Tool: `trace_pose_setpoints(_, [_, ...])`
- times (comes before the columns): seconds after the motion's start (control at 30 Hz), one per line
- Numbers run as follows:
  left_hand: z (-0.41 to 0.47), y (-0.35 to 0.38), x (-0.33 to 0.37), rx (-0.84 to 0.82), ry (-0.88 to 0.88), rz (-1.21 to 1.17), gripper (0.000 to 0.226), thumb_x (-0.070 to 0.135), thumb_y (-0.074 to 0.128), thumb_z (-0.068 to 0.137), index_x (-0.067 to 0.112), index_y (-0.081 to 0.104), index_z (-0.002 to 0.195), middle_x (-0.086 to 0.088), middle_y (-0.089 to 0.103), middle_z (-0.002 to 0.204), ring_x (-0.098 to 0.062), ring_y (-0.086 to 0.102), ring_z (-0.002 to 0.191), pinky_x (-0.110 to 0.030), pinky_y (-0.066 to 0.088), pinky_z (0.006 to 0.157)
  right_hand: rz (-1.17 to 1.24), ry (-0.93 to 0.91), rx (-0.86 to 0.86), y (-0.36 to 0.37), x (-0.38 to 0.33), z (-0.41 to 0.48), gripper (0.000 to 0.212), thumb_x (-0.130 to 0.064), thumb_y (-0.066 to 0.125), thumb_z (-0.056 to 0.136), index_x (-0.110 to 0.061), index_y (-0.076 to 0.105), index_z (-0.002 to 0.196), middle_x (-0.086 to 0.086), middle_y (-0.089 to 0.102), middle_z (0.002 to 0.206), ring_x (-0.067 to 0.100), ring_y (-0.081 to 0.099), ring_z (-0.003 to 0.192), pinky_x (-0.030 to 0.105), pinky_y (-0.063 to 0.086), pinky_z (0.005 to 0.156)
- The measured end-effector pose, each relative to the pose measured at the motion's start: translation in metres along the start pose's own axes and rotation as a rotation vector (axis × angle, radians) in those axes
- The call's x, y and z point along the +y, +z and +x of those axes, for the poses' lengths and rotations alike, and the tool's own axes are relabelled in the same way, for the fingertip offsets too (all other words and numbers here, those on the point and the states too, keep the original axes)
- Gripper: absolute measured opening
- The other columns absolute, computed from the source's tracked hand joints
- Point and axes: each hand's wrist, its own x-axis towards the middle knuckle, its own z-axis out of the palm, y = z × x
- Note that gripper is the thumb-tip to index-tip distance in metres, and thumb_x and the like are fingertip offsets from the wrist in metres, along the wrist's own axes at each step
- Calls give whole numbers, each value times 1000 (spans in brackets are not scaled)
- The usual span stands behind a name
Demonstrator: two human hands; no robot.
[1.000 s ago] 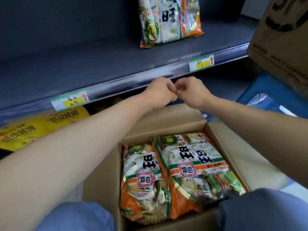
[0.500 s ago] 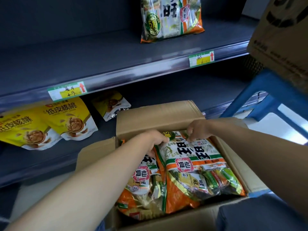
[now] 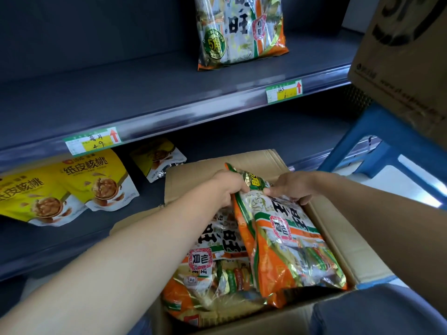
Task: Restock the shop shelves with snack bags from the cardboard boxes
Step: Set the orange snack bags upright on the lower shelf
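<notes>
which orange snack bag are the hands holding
The right-side bag in the cardboard box: left hand and right hand pinch its raised top; others are untouched.

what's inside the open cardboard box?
Orange snack bags: the upper bag, gripped by left hand and right hand, and a second bag beside it. Whatever lies deeper in the cardboard box is covered.

Bare left hand (image 3: 225,187) and bare right hand (image 3: 294,187), both forearms (image 3: 121,262) bare right up to the frame edge, legs in blue-grey trousers (image 3: 399,317) of smooth matte cloth, right knee (image 3: 358,308) a big rounded patch bottom right, left knee (image 3: 141,326) only a thin sliver at the bottom edge.
</notes>
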Motion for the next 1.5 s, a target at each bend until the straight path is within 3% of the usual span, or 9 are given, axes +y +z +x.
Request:
trace_pose_setpoints(0.17, [-18, -9, 25, 24, 220, 74, 23, -21, 52, 80, 2, 56, 81, -23, 62, 103, -33, 62, 96, -44, 53, 89, 278, 29, -97, -20, 7, -25, 116, -71, 67, 47, -26, 27, 146, 11, 36, 150, 37, 38, 135, 53, 37, 107])
trace_pose_setpoints(0.3, [-33, -21, 50, 15, 427, 226, 23, -15, 55, 80, 6, 62, 87, -17, 67, 102, -31, 64, 101, -40, 54, 90, 320, -23, -86, -36, 3, -52, 142, -73, 77, 25, -27, 23, 148, 11, 27, 155, 36, 29, 140, 53, 35, 106])
trace_pose_setpoints(0.43, [-51, -37, 78, 1, 574, 249, 25, -12, 58, 83, 8, 62, 98, -13, 64, 100, -26, 61, 95, -39, 50, 92, 500, -82, 36, -55, 6, -69, 119, -54, 75, 51, -33, 11, 149, 8, 31, 153, 37, 34, 137, 58, 33, 107])
trace_pose_setpoints(0.57, [-73, -65, 110, -11, 700, 141, 30, -15, 52, 87, 14, 61, 92, -7, 62, 91, -22, 60, 87, -38, 52, 87, 632, -196, 121, -74, -2, -79, 141, -50, 85, 38, -45, -5, 147, 8, 53, 133, 36, 53, 120, 61, 31, 106])
trace_pose_setpoints(0.77, [-92, -124, 153, 89, 816, -107, 31, -16, 44, 91, 10, 55, 105, -2, 62, 88, -14, 62, 79, -28, 56, 68, 852, -485, 344, -112, -56, -91, 116, -35, 82, 62, -32, 4, 148, 2, 70, 107, 24, 69, 92, 49, 52, 87])
trace_pose_setpoints(0.93, [-96, -172, 177, 262, 870, -469, 28, -11, 44, 92, 15, 54, 88, -8, 62, 99, -25, 62, 95, -46, 52, 89, 880, -586, 329, -132, -101, -107, 39, -48, 59, 87, -21, 62, 115, 0, 74, 99, 17, 69, 84, 37, 53, 84])
trace_pose_setpoints(1.13, [-79, -182, 181, 529, 756, -610, 3, 13, 54, 93, 11, 57, 93, -9, 60, 103, -25, 61, 98, -28, 51, 76, 1094, -483, 729, -138, -134, -91, 137, -65, 83, 48, -12, 8, 150, 8, 46, 140, 27, 53, 122, 49, 46, 99])
trace_pose_setpoints(1.4, [-55, -159, 178, 469, 654, -730, 41, 19, 52, 96, 3, 47, 134, -17, 54, 134, -32, 58, 116, -36, 53, 81, 1477, -652, 256, -131, -164, -82, 19, -28, 63, 90, -14, 62, 102, 7, 74, 78, 21, 71, 56, 40, 55, 42])
trace_pose_setpoints(1.5, [-51, -162, 182, 345, 691, -864, 38, 8, 54, 94, 1, 51, 131, -13, 64, 117, -25, 64, 92, -33, 54, 71, 1481, -638, 350, -142, -165, -70, 46, -20, 71, 85, -16, 53, 128, 7, 73, 93, 27, 73, 84, 55, 58, 67])
